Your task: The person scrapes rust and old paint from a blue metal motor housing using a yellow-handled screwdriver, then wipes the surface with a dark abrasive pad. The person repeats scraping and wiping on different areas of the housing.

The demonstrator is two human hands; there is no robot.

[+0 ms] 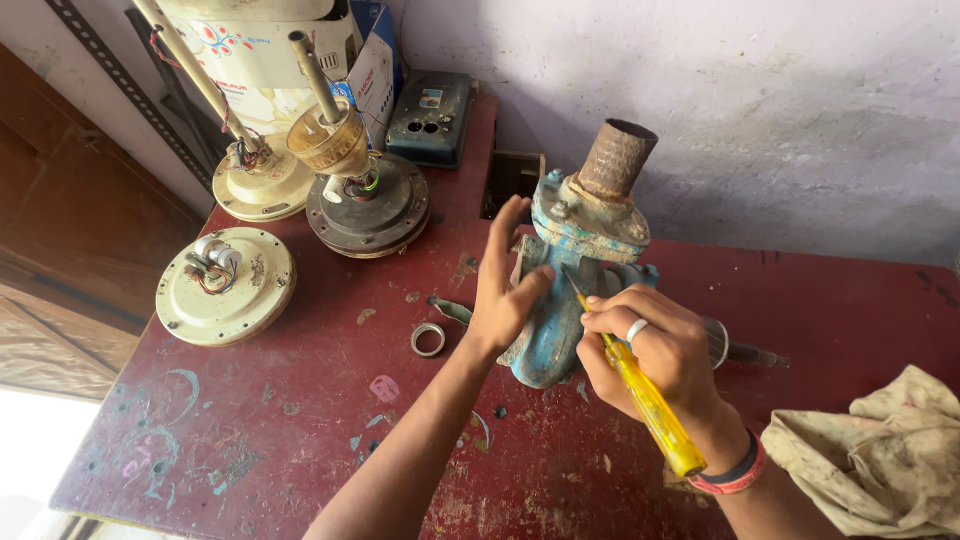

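Our right hand (655,345) grips the screwdriver (640,390) against the pump (570,280) near the surface's (300,440) back edge; left hand (503,290) braces it, fingers spread. Its tip could slip and jab our left palm

On my red worktop (300,440) sit three cream and brown ceiling-fan motors (225,285), a metal ring (428,339), and a dirty rag (880,455).
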